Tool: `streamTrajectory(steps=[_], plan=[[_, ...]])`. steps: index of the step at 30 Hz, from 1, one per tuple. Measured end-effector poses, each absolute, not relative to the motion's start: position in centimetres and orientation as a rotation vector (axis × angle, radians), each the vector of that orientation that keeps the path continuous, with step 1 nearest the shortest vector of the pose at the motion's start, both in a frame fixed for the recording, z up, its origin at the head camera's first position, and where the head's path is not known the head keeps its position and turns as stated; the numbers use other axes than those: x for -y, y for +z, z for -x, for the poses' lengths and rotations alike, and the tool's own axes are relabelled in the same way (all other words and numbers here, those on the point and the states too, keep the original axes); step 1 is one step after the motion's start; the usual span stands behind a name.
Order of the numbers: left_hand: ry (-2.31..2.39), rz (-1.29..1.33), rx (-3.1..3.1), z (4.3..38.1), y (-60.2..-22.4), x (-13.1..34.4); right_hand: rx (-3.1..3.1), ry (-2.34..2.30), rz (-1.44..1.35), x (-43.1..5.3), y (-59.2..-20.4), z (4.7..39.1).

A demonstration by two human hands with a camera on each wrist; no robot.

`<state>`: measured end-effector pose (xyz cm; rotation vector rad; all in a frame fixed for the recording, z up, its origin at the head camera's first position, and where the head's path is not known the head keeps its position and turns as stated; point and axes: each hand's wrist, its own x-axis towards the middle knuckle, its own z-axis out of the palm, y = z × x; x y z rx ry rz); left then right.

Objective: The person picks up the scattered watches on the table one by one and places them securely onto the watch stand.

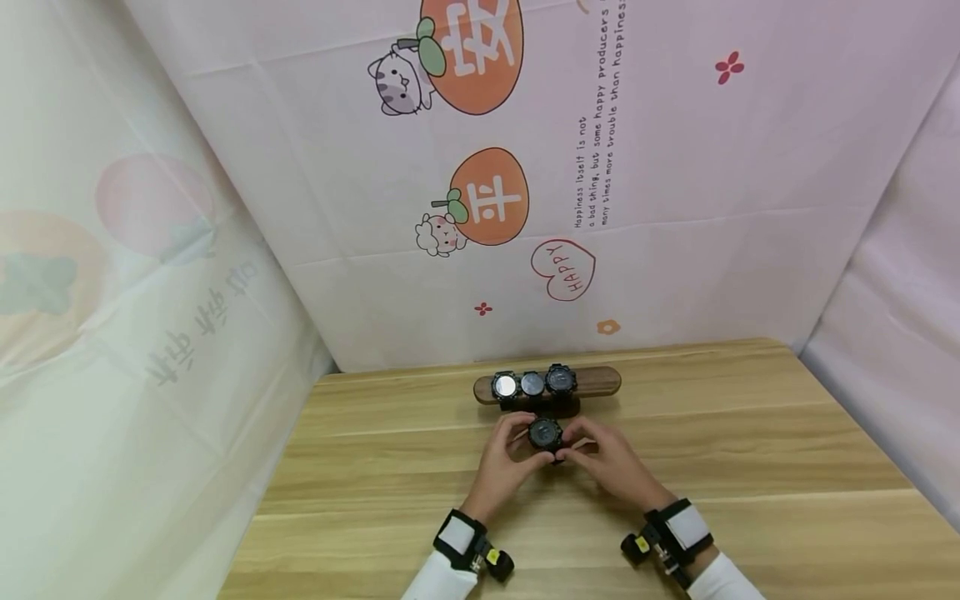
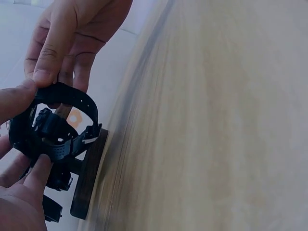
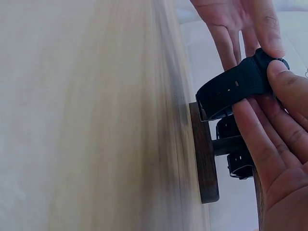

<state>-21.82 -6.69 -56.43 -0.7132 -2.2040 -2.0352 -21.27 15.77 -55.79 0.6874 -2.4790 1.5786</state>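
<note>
A black wristwatch (image 1: 545,433) is held in the air between both hands, its round dial facing up in the head view. In the left wrist view its strap (image 2: 74,96) forms a loop. My left hand (image 1: 501,468) pinches the watch from the left side, thumb near and fingers farther off. From the right, my right hand (image 1: 618,468) pinches it in the same way. Just beyond the hands stands a dark wooden watch stand (image 1: 603,381) carrying a bright-faced watch (image 1: 506,386), a middle watch (image 1: 532,383) and a larger black watch (image 1: 560,379).
The stand's dark base (image 3: 206,159) rests near the back edge of the light wooden table (image 1: 375,483). A printed white cloth (image 1: 652,275) hangs behind the table, and more white cloth covers both sides. Each wrist wears a strapped camera.
</note>
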Motion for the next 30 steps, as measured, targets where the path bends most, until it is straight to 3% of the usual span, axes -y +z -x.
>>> streamTrajectory(steps=[30], plan=[[-1.814,0.792,2.347,21.92,-56.15,7.38,2.477,1.309,-0.813,-15.9,-55.43,21.55]])
